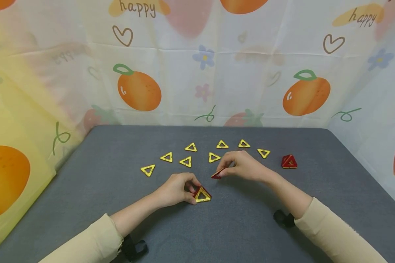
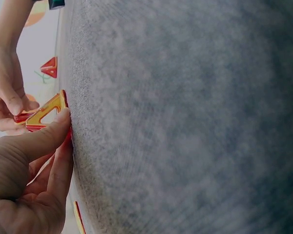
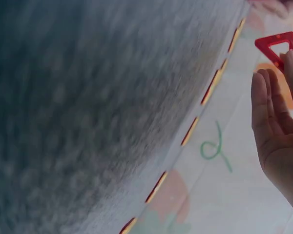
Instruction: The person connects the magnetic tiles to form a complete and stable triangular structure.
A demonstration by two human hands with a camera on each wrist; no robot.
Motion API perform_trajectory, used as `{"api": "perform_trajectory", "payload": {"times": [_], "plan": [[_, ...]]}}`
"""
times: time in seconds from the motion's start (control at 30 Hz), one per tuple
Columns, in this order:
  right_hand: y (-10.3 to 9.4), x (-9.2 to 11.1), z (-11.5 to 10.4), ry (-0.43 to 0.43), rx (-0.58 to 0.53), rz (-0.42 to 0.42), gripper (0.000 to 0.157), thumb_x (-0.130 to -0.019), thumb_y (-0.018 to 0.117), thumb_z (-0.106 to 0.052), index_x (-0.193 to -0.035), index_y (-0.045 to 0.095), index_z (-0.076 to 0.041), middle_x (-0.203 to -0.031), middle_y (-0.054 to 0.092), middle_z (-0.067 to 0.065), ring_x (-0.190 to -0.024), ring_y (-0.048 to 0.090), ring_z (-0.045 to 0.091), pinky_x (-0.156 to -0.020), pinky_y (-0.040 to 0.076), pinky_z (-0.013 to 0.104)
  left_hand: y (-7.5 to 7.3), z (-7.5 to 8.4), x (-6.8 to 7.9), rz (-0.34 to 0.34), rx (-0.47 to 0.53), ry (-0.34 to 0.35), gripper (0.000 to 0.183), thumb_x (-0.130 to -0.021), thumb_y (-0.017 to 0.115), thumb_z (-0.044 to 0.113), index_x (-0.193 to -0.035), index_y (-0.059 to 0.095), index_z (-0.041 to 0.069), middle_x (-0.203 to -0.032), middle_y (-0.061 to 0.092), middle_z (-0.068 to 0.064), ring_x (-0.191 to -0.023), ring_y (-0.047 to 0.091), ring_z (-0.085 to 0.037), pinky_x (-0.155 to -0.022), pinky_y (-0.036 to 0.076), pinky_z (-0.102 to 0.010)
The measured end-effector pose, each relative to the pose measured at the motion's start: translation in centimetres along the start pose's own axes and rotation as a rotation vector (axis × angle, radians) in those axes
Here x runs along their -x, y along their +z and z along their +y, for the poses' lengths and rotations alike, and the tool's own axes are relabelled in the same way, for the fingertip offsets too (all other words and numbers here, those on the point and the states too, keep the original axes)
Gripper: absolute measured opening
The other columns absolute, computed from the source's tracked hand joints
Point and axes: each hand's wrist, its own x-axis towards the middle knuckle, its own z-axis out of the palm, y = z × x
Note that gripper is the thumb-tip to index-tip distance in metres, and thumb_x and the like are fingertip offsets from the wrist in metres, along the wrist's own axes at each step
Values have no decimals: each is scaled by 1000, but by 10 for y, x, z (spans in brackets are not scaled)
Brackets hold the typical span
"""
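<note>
In the head view, the left forearm [image 1: 136, 212] slants from lower left to the left hand [image 1: 178, 188], pinching below centre; the right forearm [image 1: 288, 190], from lower right to the right hand [image 1: 245, 165], pinching higher.

A red-and-yellow shell [image 1: 203, 199] of hollow triangles sits lower centre; 1 red triangle [image 1: 216, 175], hollow, hangs tilted nearer mid-frame.
</note>
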Motion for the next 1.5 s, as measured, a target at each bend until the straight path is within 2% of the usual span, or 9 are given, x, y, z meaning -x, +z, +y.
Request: {"api": "perform_trajectory", "payload": {"times": [0.2, 0.37, 0.6, 0.73, 1.13, 1.5], "plan": [[9, 2, -11, -62, -19, -13, 11, -91, 70, -17, -100, 74, -22, -101, 73, -7, -90, 64, 5, -77, 53, 26, 0, 1, 0, -1, 1, 23, 38, -69, 88, 7, -101, 68, 9, -91, 71, -2, -78, 63, -6, -66, 52, -19], [14, 2, -19, -96, -45, -6, 17, -91, 70, -14, -107, 73, -16, -107, 74, -3, -95, 66, 7, -79, 54, 27, -1, 1, 1, -4, 5, 22, 37, -70, 88, 7, -102, 68, 8, -91, 71, -3, -78, 63, -7, -66, 52, -19], [21, 4, -32, -88, -93, 26, 20, -83, 78, -13, -99, 65, -13, -88, 73, 1, -79, 66, 3, -69, 56, 24, -1, 2, 0, -8, 20, 21, 37, -70, 88, 6, -101, 68, 4, -88, 72, -5, -75, 64, -5, -64, 53, -19], [25, 4, -37, -101, -121, 20, 18, -82, 79, -11, -94, 66, -14, -84, 73, 1, -77, 68, 3, -69, 57, 23, -1, 2, 1, -4, 12, 20, 36, -70, 88, 6, -101, 69, 6, -86, 71, -4, -75, 63, -5, -63, 53, -19], [41, 1, -38, -84, -48, -42, 14, -81, 80, -11, -89, 70, -16, -78, 73, -3, -70, 64, -3, -64, 54, 19, 0, 3, 1, 8, -21, 34, 37, -69, 88, 4, -100, 67, 4, -86, 70, -5, -74, 63, -6, -62, 52, -17], [49, 0, -38, -83, 9, -28, 19, -81, 81, -13, -93, 66, -15, -80, 70, -4, -73, 62, -2, -65, 52, 16, 0, 2, 1, 6, -20, 33, 35, -71, 87, 5, -100, 66, 5, -83, 69, -4, -74, 63, -6, -61, 51, -18]]}}
